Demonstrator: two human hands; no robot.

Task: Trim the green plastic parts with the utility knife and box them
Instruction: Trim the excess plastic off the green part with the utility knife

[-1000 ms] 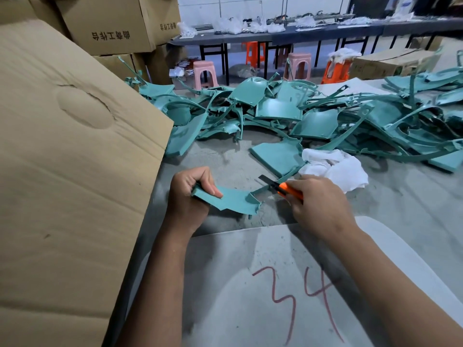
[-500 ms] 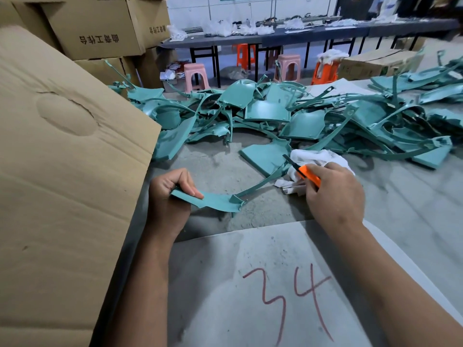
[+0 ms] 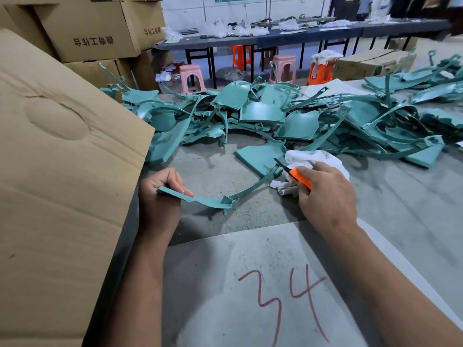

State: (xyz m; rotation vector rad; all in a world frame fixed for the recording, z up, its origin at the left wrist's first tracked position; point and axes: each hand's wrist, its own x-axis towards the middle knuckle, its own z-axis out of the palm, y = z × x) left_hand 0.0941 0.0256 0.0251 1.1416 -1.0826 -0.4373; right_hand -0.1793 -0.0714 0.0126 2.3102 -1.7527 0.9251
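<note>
At centre frame the left hand [image 3: 160, 196] pinches a flat green plastic part [image 3: 198, 199] above the grey table [image 3: 400, 209], the right hand [image 3: 325, 194] grips an orange utility knife [image 3: 299, 179]: trimming underway, likely its long sprue next, untrimmed green parts [image 3: 265, 113] beyond.

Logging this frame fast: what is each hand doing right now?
Left hand: grips the flat end of a green plastic part.
Right hand: grips the orange utility knife, blade out, pointing away from the person.
</note>
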